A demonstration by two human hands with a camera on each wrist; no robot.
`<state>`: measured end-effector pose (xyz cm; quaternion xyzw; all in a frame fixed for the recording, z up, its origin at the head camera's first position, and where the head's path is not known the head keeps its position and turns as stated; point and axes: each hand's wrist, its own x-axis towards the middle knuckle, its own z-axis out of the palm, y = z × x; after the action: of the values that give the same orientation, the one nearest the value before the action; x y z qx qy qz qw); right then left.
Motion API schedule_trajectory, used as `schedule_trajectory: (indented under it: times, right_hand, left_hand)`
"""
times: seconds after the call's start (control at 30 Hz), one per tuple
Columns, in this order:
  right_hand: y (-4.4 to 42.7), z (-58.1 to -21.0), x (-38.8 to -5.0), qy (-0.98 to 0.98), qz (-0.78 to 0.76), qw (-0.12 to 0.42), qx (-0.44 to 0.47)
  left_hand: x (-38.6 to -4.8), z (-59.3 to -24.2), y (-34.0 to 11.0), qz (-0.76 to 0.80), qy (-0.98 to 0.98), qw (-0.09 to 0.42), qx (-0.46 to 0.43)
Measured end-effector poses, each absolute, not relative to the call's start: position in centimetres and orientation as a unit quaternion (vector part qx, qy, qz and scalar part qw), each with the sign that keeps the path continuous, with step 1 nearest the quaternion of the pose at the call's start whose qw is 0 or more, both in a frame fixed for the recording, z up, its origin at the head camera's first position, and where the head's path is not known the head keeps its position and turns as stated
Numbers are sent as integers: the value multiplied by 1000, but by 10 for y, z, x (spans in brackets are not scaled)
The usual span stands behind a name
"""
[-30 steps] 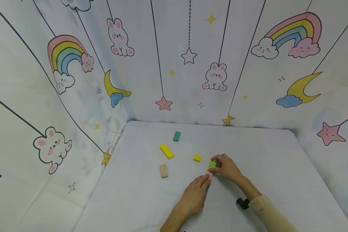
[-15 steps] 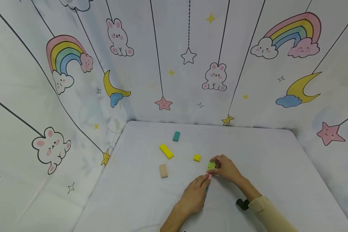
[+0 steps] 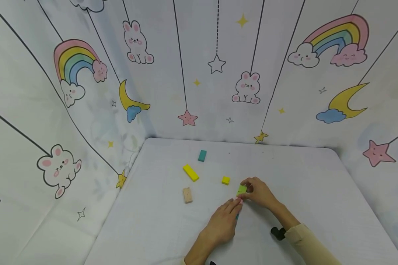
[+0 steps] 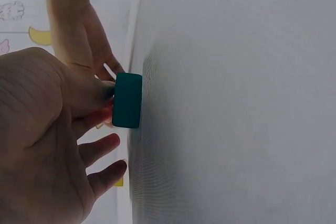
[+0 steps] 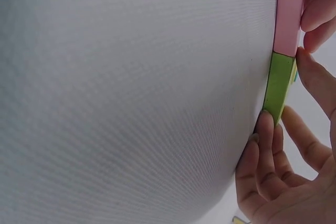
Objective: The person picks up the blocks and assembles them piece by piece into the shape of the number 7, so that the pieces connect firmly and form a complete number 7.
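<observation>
With the head view read as a clock face, a rainbow (image 3: 73,57) is printed on the white backdrop (image 3: 166,81) at ten and another rainbow (image 3: 345,27) at two. On the white table (image 3: 318,184), a wooden block (image 3: 187,195), long yellow block (image 3: 190,173) and teal block (image 3: 202,155) are scattered near six, a small yellow block (image 3: 225,180) at five.

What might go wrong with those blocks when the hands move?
The right hand might push the lime-green rectangular block askew, since it only meets the pink rectangular block end to end. Also, the left hand is so close to the right hand that they could bump and nudge both blocks out of line.
</observation>
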<state>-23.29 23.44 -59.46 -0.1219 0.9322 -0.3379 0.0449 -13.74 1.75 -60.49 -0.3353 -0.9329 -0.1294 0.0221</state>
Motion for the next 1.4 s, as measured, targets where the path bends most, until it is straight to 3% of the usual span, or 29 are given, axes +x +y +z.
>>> schedule_trajectory:
  times: [0.63,1.4]
  right_hand:
    - [235,-593,-237,933,-322,51,-152]
    - [200,-562,-265,957,-246,73,-135]
  left_hand:
    - [-148,-598,15,-133,-929,-28,-344]
    - [-151,-596,17,-128,-930,-34,-343]
